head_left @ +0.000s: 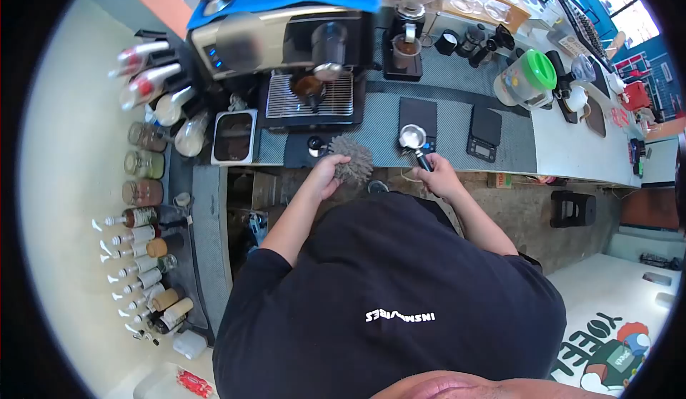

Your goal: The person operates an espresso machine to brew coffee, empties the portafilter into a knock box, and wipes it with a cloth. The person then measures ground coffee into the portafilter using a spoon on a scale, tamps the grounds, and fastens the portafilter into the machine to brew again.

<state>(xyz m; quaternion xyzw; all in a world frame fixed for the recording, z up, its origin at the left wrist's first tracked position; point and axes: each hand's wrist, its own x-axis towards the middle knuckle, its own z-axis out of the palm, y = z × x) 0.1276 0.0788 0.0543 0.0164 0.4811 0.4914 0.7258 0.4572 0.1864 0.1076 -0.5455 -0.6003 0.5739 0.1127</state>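
Note:
My left hand (329, 175) is closed on a grey shaggy cloth (351, 159) at the counter's front edge. My right hand (439, 177) grips the black handle of a portafilter (412, 137), whose metal basket faces up over a black scale (418, 113). The basket looks bare and silvery inside. A tamper (315, 144) stands on a dark mat (296, 152), just left of the cloth. Ahead is an espresso machine (279, 38), with a brownish cup or second portafilter (309, 88) above its drip tray (279, 102).
Left of the machine sits a steel-rimmed container (234, 136). A grinder (409, 31) stands behind the scale, and a second scale (484, 133) lies to the right. Farther right is a green-lidded pitcher (527, 77). Several syrup bottles (139, 217) line the left wall.

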